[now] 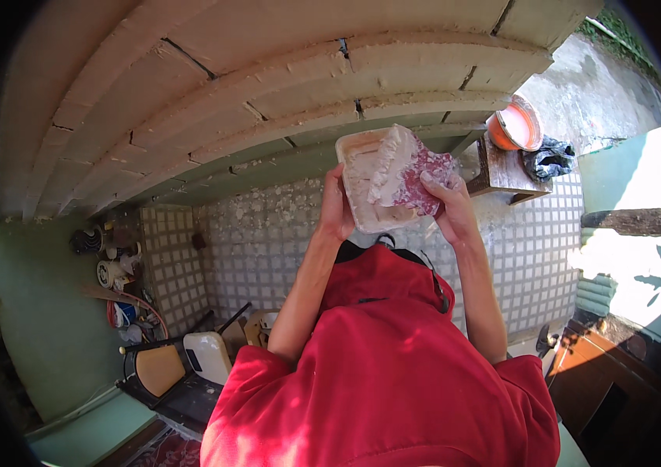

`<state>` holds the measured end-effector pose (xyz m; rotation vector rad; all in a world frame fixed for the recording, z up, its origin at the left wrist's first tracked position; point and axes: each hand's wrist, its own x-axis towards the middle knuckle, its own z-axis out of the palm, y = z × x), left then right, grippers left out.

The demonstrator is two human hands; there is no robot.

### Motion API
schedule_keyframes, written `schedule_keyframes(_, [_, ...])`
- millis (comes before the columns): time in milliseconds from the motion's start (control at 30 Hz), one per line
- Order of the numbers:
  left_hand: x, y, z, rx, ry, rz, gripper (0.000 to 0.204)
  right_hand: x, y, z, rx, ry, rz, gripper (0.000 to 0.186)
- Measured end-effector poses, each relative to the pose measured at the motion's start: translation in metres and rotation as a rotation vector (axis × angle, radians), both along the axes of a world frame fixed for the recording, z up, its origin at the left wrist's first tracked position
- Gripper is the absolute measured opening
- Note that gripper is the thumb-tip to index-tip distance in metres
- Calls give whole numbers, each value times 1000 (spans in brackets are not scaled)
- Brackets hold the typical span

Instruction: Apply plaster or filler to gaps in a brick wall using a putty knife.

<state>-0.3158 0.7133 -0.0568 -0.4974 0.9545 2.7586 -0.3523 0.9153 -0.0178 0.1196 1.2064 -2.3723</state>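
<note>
My left hand (336, 208) grips a shallow, light-coloured plastic tub (375, 220) by its left side, its inside smeared with white paste. My right hand (453, 208) is closed on a red spreader (431, 173), which is tilted over the tub's right half. A thick ridge of white paste (389, 165) lies along the spreader's left edge. White smears cover much of the spreader's red face and mark my right fingers. Both hands are held out in front of my chest, close to the wall.
A plank-like wall (284, 86) with dark gaps and paste-marked seams curves across the top. At right, an orange bucket (511, 131) of pale liquid and a black plastic bag (550, 159) rest on a wooden bench (497, 173). Chairs (161, 369) stand lower left on the paste-spattered tiled floor (256, 226).
</note>
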Motion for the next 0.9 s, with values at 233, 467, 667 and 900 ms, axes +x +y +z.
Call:
schedule_keyframes(233, [-7,-14,-21,48,-11,96,55,-18,-8,-15,-28,39,13,30])
schedule_keyframes(467, [-23,-41,-70,11,-187,193,57,-34,-34,-43,-46,11,-73,37])
schedule_keyframes(667, [-45,-62,-103,-32,-240,178,58,-40,-62,-100,-8,56,-165,39])
schedule_keyframes(900, [-63,-87,-150,-98,-178,147,59,-55,-96,-159,22,144,-285,37])
